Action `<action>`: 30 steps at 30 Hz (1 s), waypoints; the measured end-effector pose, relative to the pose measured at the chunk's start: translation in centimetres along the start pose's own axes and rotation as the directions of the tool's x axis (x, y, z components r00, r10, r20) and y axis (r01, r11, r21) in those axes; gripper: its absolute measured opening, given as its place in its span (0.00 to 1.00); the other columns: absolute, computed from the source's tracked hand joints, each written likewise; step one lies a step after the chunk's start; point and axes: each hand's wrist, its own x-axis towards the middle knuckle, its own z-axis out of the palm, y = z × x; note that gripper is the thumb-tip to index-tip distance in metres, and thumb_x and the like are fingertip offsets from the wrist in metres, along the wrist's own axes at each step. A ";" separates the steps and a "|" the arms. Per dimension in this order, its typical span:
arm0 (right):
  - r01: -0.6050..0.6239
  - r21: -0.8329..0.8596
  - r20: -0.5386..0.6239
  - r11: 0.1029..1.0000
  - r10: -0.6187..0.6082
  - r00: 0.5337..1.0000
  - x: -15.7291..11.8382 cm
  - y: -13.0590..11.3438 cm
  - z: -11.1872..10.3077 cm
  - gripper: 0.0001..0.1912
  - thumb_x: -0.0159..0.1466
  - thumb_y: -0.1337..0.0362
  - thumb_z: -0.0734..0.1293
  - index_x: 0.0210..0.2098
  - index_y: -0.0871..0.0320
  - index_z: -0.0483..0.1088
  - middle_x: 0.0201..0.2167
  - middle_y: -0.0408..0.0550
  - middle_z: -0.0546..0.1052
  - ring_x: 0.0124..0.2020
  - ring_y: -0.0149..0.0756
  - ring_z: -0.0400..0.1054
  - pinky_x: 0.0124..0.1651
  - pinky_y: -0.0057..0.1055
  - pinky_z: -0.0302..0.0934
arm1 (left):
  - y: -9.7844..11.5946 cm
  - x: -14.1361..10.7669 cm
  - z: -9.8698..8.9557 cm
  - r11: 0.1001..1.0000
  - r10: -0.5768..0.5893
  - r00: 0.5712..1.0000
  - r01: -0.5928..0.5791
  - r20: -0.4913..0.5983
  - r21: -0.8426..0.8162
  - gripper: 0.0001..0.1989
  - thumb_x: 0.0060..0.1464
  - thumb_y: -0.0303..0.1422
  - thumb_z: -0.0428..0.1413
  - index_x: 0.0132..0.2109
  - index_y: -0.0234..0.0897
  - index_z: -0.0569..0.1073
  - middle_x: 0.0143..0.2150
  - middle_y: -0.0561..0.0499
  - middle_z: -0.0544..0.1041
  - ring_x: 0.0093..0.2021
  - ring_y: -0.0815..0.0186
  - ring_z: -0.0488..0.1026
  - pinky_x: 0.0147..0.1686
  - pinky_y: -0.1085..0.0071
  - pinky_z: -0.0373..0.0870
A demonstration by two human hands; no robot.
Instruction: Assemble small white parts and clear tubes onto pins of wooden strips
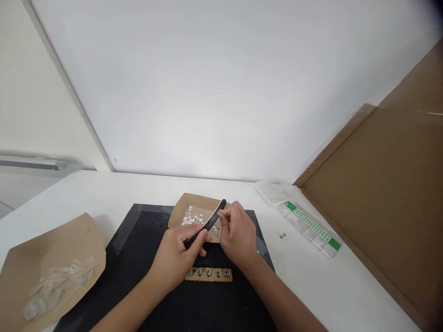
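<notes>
My left hand (183, 251) grips a slim, curved black nail file (214, 220) with a pale edge, which slants up to the right. Against the file's upper part, my right hand (238, 233) is pinched shut; whatever its fingertips hold is too small or hidden to make out. Below both hands, a tan strip (213, 278) carries a row of several small metal stands. Behind the file sits a brown paper tray (183, 203) with many small white bits (188, 217) in it.
A black mat (138, 258) covers the middle of the white table. At the left stands a paper tray (69, 230) of clear plastic pieces. To the right lie a small metal stand (283, 235), a clear case with a green label (311, 226), and a cardboard panel (387, 184).
</notes>
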 end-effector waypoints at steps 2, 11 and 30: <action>0.033 0.000 0.031 0.999 -0.033 0.999 -0.1 0.0 0.0 0.11 0.75 0.64 0.59 0.34 0.52 0.62 0.33 0.47 0.72 0.35 0.42 0.68 0.36 0.37 0.59 | -0.1 0.0 -0.1 1.000 0.028 0.999 -0.028 -0.019 0.005 0.18 0.67 0.41 0.54 0.36 0.38 0.83 0.25 0.53 0.81 0.27 0.65 0.80 0.33 0.73 0.74; 0.070 -0.015 0.096 0.997 -0.068 0.993 0.0 -0.3 0.5 0.09 0.74 0.64 0.60 0.35 0.54 0.65 0.34 0.47 0.74 0.34 0.40 0.70 0.35 0.35 0.58 | -0.7 0.4 -0.2 0.999 0.003 1.000 -0.004 -0.013 -0.033 0.16 0.67 0.40 0.55 0.36 0.37 0.82 0.30 0.51 0.83 0.29 0.65 0.81 0.22 0.77 0.72; 0.053 0.019 0.196 0.998 -0.056 0.979 0.3 -0.5 -0.6 0.11 0.74 0.62 0.60 0.33 0.54 0.62 0.31 0.44 0.73 0.32 0.38 0.69 0.34 0.33 0.54 | -1.6 0.4 -0.5 0.991 0.130 0.991 -0.130 -0.020 0.021 0.17 0.68 0.39 0.54 0.35 0.37 0.80 0.28 0.51 0.80 0.26 0.68 0.77 0.25 0.77 0.75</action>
